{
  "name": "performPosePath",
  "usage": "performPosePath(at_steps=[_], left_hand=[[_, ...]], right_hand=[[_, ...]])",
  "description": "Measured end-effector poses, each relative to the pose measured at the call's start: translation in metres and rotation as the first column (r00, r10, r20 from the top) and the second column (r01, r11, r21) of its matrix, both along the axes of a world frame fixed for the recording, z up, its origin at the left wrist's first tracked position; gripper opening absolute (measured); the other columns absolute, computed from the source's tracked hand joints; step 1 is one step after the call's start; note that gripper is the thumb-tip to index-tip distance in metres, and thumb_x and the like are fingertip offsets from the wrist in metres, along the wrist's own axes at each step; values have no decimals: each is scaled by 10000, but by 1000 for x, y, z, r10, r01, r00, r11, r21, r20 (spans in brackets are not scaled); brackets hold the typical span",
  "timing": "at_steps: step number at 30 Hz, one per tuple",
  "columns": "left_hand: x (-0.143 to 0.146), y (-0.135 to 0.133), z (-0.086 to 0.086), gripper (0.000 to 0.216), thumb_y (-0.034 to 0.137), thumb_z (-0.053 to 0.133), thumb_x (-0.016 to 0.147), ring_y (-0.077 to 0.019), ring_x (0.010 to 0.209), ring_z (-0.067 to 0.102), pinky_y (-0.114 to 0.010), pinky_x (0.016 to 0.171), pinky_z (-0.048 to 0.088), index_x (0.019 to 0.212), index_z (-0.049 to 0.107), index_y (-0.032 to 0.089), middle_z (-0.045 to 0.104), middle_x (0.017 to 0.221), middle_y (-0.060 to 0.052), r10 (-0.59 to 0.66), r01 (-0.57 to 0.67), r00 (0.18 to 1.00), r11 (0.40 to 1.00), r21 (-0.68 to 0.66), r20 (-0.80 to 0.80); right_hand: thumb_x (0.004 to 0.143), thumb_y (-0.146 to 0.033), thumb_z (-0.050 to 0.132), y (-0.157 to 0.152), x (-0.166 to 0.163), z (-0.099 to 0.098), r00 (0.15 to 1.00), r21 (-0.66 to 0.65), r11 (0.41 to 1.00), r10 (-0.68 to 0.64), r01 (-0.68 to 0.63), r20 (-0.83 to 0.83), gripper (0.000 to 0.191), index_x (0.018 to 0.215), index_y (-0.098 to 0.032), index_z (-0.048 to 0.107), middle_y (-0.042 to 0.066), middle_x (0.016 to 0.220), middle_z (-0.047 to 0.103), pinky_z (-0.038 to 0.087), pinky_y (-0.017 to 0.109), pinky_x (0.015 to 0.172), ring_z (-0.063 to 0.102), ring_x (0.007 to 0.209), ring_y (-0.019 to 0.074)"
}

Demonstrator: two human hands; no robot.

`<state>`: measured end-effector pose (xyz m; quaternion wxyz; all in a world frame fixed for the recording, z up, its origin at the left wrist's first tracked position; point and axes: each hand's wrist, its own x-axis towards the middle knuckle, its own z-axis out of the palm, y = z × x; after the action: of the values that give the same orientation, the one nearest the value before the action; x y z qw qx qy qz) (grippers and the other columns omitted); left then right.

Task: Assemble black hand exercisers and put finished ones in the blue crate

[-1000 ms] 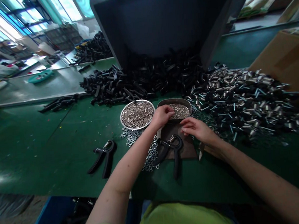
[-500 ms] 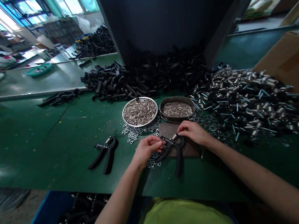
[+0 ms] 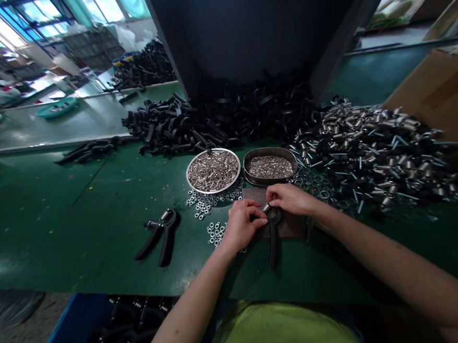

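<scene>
Grip (image 3: 274,244) under both hands, partly on a plate (image 3: 252,193) — probably for a firm base. Left hand (image 3: 245,223) curls over one handle; can't tell if it pinches. Right hand (image 3: 289,197), fingertips drawn narrow, meets the spring's (image 3: 266,208) far end, likely steadying it; hold unclear. Beyond the hands, seemingly for easy reach: dish (image 3: 215,192) of pins (image 3: 213,170), tin (image 3: 269,152) of smaller bits (image 3: 271,167).

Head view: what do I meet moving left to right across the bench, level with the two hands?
Black hand-grip exerciser, loose metal rings, left hand, right hand, heap of spring parts.
</scene>
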<state>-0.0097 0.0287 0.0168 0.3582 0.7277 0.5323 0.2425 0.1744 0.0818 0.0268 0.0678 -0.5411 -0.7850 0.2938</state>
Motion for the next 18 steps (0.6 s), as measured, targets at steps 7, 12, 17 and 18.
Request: performPosePath(at_steps=[7,12,17,18], left_hand=[[8,3,-5,33,185,704,708,-201,996,515,-353,906,359,723,691,211,627,981,-17,-30,30,1000,999,-23,-8],[10,10,2,23,175,678,706,-199,1003,517,-333,907,370,709,660,190,593,977,-24,-99,92,993,991,-100,-66],[12,13,1,91,168,683,686,-171,915,534,-296,846,397,757,628,183,578,940,-14,-57,50,998,981,-185,-32],[12,13,0,117,165,687,679,-166,894,534,-290,827,401,774,620,183,579,929,-10,-31,27,999,981,-192,-19]], right_hand=[[837,-331,511,-68,67,-4,985,240,957,-172,166,7,225,1009,-232,616,42,902,632,455,309,687,596,813,192],[811,-493,512,-141,133,-31,932,375,909,-279,179,231,346,1002,-220,607,81,916,636,487,365,621,615,814,262],[860,-452,431,-163,143,-48,885,456,850,-401,263,238,302,866,-188,576,109,832,655,489,382,603,631,742,267],[861,-446,429,-161,140,-42,880,429,852,-420,299,222,291,874,-193,574,101,826,665,484,371,564,639,710,263]])
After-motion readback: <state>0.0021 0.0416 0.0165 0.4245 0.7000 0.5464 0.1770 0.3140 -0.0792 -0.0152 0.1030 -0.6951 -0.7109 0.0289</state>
